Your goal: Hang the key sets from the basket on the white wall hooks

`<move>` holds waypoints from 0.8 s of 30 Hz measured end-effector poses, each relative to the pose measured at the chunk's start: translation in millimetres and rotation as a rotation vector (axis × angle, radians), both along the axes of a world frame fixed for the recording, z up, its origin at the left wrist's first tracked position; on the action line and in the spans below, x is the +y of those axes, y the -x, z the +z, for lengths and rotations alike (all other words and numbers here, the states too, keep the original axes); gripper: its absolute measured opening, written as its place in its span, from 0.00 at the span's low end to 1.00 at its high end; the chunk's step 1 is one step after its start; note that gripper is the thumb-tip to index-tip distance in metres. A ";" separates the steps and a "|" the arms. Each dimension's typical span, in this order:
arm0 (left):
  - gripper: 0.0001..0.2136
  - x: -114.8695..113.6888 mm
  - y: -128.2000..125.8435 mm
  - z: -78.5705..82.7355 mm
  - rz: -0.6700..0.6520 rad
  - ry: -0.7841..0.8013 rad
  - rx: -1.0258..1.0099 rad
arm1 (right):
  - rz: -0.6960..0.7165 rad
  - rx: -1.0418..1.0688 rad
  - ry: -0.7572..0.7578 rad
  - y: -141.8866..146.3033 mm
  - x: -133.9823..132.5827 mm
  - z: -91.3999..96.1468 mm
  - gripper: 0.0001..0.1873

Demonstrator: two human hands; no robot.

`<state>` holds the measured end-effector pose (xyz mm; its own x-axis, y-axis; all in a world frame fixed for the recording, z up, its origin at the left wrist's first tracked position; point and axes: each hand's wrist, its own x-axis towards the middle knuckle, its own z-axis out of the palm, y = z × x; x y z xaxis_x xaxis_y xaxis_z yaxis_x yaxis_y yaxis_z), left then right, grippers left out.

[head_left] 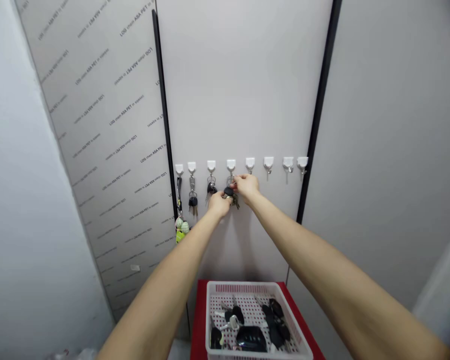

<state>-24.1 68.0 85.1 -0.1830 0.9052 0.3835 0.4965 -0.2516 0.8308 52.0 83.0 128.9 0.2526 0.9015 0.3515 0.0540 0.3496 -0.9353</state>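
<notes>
A row of white wall hooks runs across the pale panel, and the fourth hook from the left (231, 164) has a black-headed key bunch (229, 192) hanging right under it. My left hand (219, 204) is closed on the bottom of that bunch. My right hand (247, 186) pinches its ring just below the hook. Hooks further left carry other keys: a bunch with a green and white charm (181, 229), a black key set (192, 201) and another black key set (211, 187).
Several hooks on the right, such as one (269, 162), hang bare. Below, a white plastic basket (213, 292) holding several black keys and fobs sits on a red surface (200, 320). A protective-film panel (108, 140) leans at the left.
</notes>
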 end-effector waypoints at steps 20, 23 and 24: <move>0.15 -109.9 25.2 -174.8 -0.253 0.273 0.727 | 0.420 -1.103 0.226 -48.7 -93.9 -242.6 0.12; 0.14 -116.3 19.6 -188.4 -0.285 0.300 0.865 | 0.448 -1.216 0.178 -43.4 -101.2 -252.4 0.12; 0.14 -117.7 17.8 -191.4 -0.292 0.303 0.901 | 0.431 -1.251 0.167 -42.2 -102.1 -253.2 0.13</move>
<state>-41.8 -49.6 -106.3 0.3083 0.9512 0.0145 0.9263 -0.3037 0.2230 94.1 -19.1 -124.4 -0.4712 0.8819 0.0142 0.8167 0.4423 -0.3707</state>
